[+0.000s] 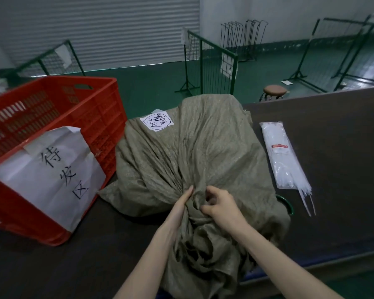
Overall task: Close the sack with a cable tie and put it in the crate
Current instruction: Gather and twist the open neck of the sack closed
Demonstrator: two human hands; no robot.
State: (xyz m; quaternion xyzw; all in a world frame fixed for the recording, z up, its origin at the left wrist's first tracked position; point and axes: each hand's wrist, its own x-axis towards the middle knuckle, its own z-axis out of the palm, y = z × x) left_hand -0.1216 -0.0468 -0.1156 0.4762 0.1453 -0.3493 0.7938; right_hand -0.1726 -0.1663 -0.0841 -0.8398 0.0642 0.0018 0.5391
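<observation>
Bench (333, 147): one dark top, warehouse floor behind.
Sack (203, 152): one, olive, lying mid-bench.
Crate (52, 117): one, red, beside it.
Cable ties (283, 156): one packet.
Hands: left (183, 203) and right (219, 205) pinching the gathered neck.

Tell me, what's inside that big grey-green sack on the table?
The contents cannot be seen: the sack bulges, but its woven cloth covers everything. The left hand and right hand bunch its neck. Only a white label shows outside.
</observation>
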